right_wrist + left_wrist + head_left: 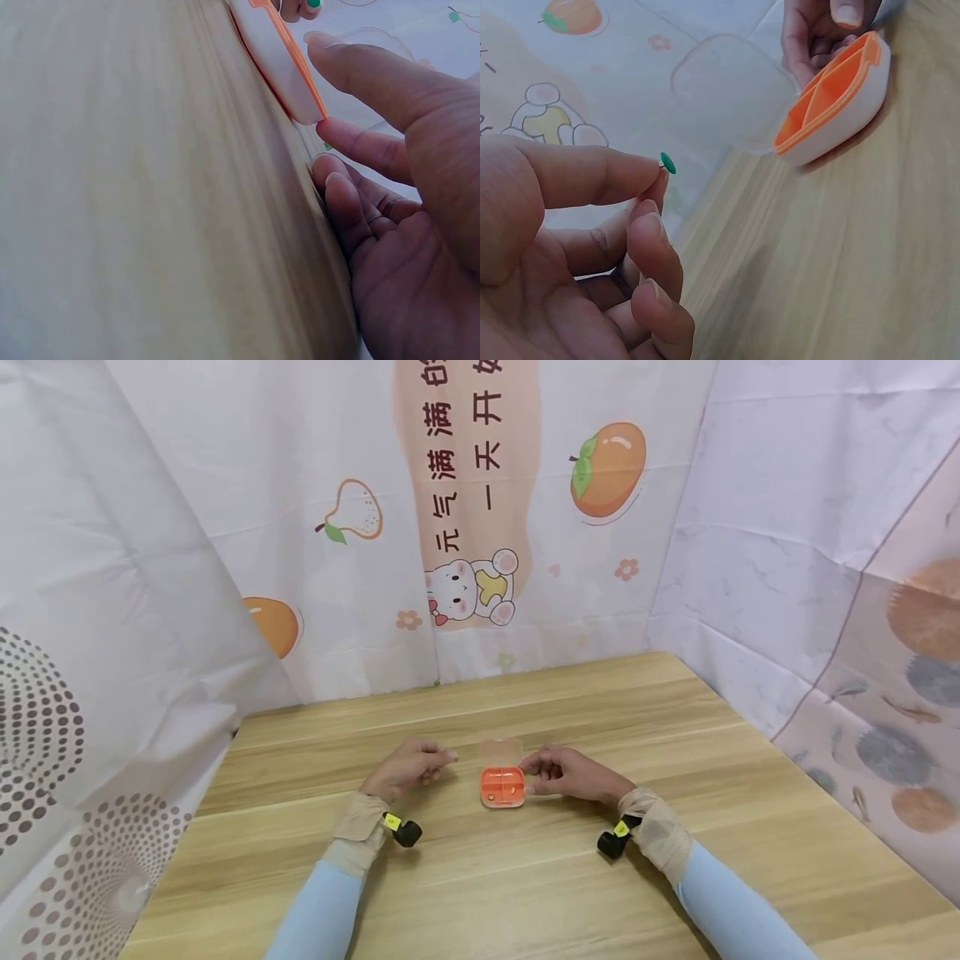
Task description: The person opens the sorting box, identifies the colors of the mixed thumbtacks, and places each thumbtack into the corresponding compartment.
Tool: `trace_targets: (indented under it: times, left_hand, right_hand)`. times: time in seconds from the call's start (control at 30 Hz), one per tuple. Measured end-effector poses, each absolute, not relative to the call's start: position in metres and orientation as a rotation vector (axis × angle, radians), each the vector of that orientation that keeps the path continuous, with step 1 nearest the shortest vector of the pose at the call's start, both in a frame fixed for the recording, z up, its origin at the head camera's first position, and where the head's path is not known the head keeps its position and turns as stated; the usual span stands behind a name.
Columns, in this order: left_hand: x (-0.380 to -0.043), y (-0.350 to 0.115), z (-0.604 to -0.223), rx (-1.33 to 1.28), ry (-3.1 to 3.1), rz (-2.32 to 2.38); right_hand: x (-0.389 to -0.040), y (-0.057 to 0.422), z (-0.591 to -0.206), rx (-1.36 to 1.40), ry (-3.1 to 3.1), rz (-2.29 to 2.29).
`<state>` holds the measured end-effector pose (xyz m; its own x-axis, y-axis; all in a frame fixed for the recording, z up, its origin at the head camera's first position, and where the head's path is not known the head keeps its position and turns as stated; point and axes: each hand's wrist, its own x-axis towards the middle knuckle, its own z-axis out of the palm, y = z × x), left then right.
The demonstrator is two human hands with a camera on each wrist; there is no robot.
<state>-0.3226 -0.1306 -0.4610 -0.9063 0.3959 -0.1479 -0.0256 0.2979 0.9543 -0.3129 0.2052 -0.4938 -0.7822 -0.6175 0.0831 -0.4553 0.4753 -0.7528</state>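
My left hand [408,768] pinches a green thumbtack [668,163] between thumb and index finger, its round head outward. The hand is left of a small pill box [502,787] with an orange divided inside and a white body. Its clear lid [733,94] stands open at the back. Two small pieces lie in the front compartments in the head view. My right hand [572,774] is at the box's right side. Its index fingertip [330,129] touches the end of the orange rim, the thumb is held apart near the rim, and the other fingers are curled by the tabletop.
The box sits on a wood-grain table [480,877]. A printed curtain [360,635] hangs along the table's back edge, and more cloth [757,568] hangs at the right. Each wrist carries a small black camera [407,833] on a tan wrap.
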Motion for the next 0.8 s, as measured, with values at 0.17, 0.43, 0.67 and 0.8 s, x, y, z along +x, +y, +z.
trace_targets:
  times: [0.17, 0.43, 0.67, 0.8]
  left_hand:
    - [-0.32, -0.123, -0.46, 0.374, 2.221, 1.642]
    - [-0.317, -0.115, -0.461, 0.402, 2.195, 1.675]
    - [-0.314, -0.105, -0.461, 0.397, 2.214, 1.654]
    - [-0.312, -0.1, -0.462, 0.382, 2.212, 1.655]
  right_hand:
    - [-0.313, 0.206, -0.495, -0.938, 2.523, -1.209]
    - [-0.314, 0.206, -0.496, -0.909, 2.518, -1.216]
    - [-0.314, 0.206, -0.494, -0.912, 2.507, -1.233]
    - [-0.313, 0.204, -0.495, -0.909, 2.518, -1.232]
